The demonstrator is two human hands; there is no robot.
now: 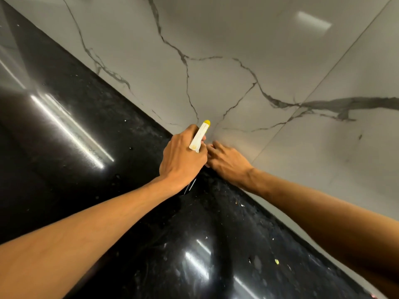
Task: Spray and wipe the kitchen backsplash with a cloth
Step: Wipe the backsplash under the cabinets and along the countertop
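Spray bottle, white plastic head with a yellow nozzle tip: one. Bare hands: two, namely one left hand and one right hand. Black polished speckled stone countertop: one; glossy grey-white marble-veined backsplash: one, showing at least two large tiles parted by a thin seam.

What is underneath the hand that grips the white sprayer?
Below the left hand, a dark sliver, likely the spray bottle body, shows above the black countertop. The hand covers the rest of the bottle.
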